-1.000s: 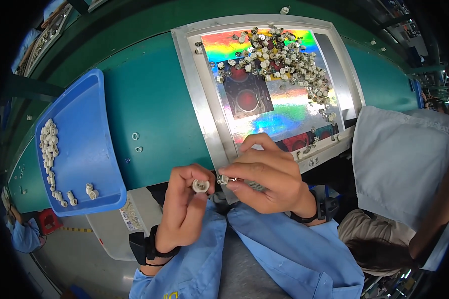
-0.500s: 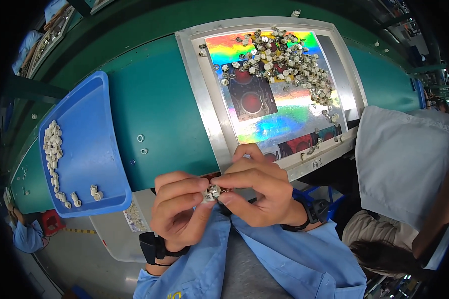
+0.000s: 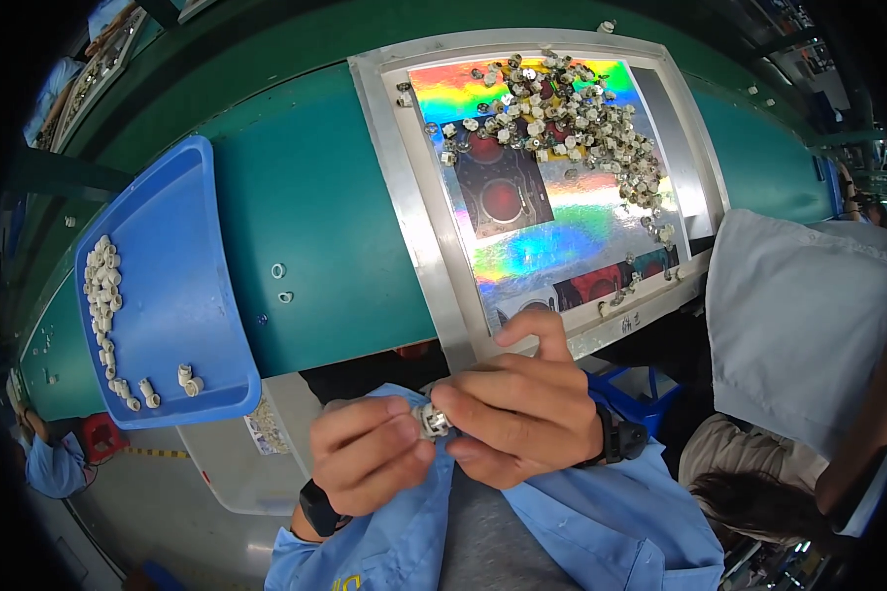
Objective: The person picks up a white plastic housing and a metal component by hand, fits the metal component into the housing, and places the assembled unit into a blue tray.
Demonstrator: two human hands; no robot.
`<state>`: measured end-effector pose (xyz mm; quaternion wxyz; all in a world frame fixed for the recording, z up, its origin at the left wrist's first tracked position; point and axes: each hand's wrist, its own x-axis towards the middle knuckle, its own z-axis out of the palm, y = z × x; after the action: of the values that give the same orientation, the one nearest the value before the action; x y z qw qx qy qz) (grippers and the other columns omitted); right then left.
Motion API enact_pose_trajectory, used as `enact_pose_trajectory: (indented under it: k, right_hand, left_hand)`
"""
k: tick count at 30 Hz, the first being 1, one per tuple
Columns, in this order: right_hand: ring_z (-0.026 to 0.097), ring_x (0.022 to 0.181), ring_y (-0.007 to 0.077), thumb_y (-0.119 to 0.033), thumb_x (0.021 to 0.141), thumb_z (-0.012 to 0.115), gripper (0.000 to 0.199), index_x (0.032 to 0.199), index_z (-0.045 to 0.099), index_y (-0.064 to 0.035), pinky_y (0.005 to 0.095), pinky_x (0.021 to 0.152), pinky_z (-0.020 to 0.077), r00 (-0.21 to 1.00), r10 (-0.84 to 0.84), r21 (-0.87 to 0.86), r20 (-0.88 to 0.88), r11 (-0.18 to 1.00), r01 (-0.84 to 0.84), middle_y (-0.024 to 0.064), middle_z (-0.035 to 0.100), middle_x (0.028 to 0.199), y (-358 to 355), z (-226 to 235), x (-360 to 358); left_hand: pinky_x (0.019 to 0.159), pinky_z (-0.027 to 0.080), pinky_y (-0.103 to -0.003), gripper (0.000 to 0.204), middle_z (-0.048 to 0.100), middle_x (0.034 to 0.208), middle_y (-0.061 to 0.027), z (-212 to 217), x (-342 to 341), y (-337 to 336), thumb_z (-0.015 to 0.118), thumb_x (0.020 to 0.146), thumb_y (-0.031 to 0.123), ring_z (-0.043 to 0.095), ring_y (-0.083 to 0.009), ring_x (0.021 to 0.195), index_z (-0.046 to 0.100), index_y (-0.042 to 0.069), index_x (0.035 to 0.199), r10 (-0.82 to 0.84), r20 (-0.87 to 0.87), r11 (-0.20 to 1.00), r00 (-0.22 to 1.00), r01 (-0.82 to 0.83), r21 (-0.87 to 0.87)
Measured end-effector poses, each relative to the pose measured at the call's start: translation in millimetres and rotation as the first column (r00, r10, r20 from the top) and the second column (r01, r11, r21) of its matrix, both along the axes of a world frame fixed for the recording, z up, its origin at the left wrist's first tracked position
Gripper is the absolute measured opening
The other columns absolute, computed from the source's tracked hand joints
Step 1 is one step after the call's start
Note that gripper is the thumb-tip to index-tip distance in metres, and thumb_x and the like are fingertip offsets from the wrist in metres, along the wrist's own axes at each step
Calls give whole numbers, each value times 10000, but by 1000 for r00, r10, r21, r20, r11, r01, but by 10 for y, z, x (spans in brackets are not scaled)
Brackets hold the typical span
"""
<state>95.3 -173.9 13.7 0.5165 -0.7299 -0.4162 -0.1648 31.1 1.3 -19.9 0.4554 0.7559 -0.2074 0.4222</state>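
Close to my chest, my left hand [image 3: 370, 451] and my right hand [image 3: 517, 419] meet around one small white-and-metal fitting [image 3: 433, 422]. The fingertips of both pinch it from either side, so part of it is covered. Beyond them lies a metal-framed tray [image 3: 419, 231] lined with a shiny rainbow sheet. Heaped toward its far right are many similar small white and metal fittings [image 3: 601, 128]. At the left a blue plastic tray [image 3: 182, 295] holds a cluster of white cylindrical pieces [image 3: 103, 281], with a few more near its front edge.
Two small pale rings [image 3: 281, 284] lie on the green bench top [image 3: 325, 197] between the trays. A blue stool [image 3: 641, 399] stands below the bench on the right. Beside it, a person in a pale garment [image 3: 798, 325] sits close to my right. A translucent bin [image 3: 232, 468] is below left.
Both hands have drawn down toward my chest, still pinching the fitting. The fitting is turned differently, and my right index finger stands more raised.
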Motion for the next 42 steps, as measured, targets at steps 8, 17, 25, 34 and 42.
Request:
enact_pose_trajectory:
  k: [8, 17, 25, 34, 42]
  right_hand:
    - [715, 697, 175, -266, 835, 751, 392, 1137, 724, -19, 424, 847, 429, 991, -77, -67, 110, 994, 85, 84, 752, 933, -25, -88, -85]
    - [710, 714, 175, -346, 780, 789, 388, 1014, 745, -40, 466, 872, 422, 991, -121, -189, 53, 974, 129, 44, 721, 840, 35, 67, 9]
    - [700, 741, 211, -420, 799, 759, 385, 944, 744, -64, 505, 924, 409, 988, -121, -185, 94, 973, 136, 46, 706, 858, -72, 6, 173]
    - [706, 835, 231, -365, 799, 747, 324, 928, 741, -68, 526, 940, 409, 990, -48, -240, 136, 967, 80, 61, 718, 926, -35, -2, 212]
    - [711, 851, 219, -230, 765, 728, 256, 936, 750, -40, 508, 940, 419, 992, -27, -274, 124, 960, 60, 70, 738, 967, -32, 50, 173]
  left_hand:
    - [644, 619, -297, 291, 687, 1047, -76, 73, -7, 13, 795, 707, -77, 687, -251, 929, 759, 80, 950, -7, 47, 991, 999, 1, 135]
    - [579, 575, -273, 315, 652, 1090, -143, -14, 25, 34, 748, 769, -29, 688, -280, 942, 705, 76, 1063, 26, 113, 972, 993, -52, 229]
    - [721, 504, -334, 253, 609, 1042, -144, 148, 49, -56, 685, 839, 67, 636, -310, 866, 631, 1, 1077, -226, -368, 963, 902, 152, -221]
    - [695, 407, -366, 189, 584, 814, -143, 286, 37, -55, 652, 861, 96, 529, -292, 720, 622, -44, 984, -388, -690, 921, 611, 244, -302]
    - [651, 428, -393, 161, 600, 835, -181, 325, 29, -178, 638, 871, 60, 538, -329, 720, 604, -57, 976, -291, -693, 954, 660, 147, -261]
